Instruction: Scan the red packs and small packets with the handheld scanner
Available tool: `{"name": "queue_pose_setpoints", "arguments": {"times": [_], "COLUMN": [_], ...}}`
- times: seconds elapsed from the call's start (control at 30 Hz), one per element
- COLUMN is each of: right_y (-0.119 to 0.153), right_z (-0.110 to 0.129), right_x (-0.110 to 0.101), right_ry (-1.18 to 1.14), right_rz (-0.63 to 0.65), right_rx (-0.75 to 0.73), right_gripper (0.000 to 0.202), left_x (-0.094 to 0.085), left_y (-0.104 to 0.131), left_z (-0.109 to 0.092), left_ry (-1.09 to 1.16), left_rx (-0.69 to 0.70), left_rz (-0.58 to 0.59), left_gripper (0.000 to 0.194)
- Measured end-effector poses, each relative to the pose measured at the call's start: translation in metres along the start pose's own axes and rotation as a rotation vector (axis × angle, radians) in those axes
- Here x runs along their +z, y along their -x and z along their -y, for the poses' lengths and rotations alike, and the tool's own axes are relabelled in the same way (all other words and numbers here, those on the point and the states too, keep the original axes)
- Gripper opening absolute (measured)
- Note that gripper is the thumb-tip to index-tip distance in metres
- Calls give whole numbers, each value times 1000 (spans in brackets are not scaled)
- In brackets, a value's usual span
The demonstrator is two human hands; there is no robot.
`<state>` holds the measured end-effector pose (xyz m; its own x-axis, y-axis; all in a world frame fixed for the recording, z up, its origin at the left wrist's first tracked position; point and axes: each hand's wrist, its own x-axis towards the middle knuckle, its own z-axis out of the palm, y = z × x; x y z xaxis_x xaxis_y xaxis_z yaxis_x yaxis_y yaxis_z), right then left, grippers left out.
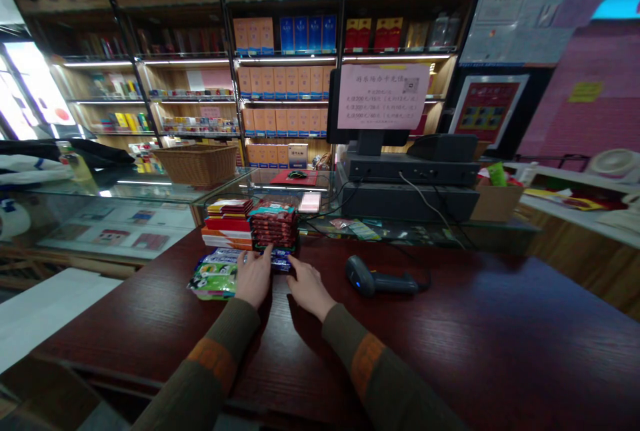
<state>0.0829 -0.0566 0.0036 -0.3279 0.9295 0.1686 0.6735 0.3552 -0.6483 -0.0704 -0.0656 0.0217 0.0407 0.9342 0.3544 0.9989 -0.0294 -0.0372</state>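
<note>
Shelves point(285, 81) line back wall, dark wood counter point(450, 351) up front. Scanner point(383, 281) on R. Red packs point(274, 224) stacked beside boxes point(227, 226); blue packs point(281, 260) just this side, nr green pack point(215, 279). L hand point(253, 278) loosely open over blue packs, hold unclear; R hand point(310, 286) part-open, index at their R end.

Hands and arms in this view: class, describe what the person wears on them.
Long, dark olive sleeves end in snug cuffs. An orange band circles each forearm. Neither hand is gloved; the left has what looks like a ring.
</note>
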Motion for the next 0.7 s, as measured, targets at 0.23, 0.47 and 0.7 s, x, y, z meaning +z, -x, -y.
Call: {"name": "queue_pose_setpoints", "arguments": {"times": [0.23, 0.47, 0.7], "right_y": [3, 11, 13], "right_z": [1, 0, 2], "right_x": [-3, -7, -3], "right_ry": [-1, 9, -24], "right_rz": [-21, -32, -9], "right_rx": [23, 51, 87], "right_gripper": [62, 57, 60], "left_x": [3, -3, -9], "left_y": [1, 4, 7], "left_z": [0, 0, 4], "left_ry": [-19, -37, 7], "left_rx": [5, -28, 34], "left_rz": [-28, -112, -70], "left_gripper": [56, 42, 33]}}
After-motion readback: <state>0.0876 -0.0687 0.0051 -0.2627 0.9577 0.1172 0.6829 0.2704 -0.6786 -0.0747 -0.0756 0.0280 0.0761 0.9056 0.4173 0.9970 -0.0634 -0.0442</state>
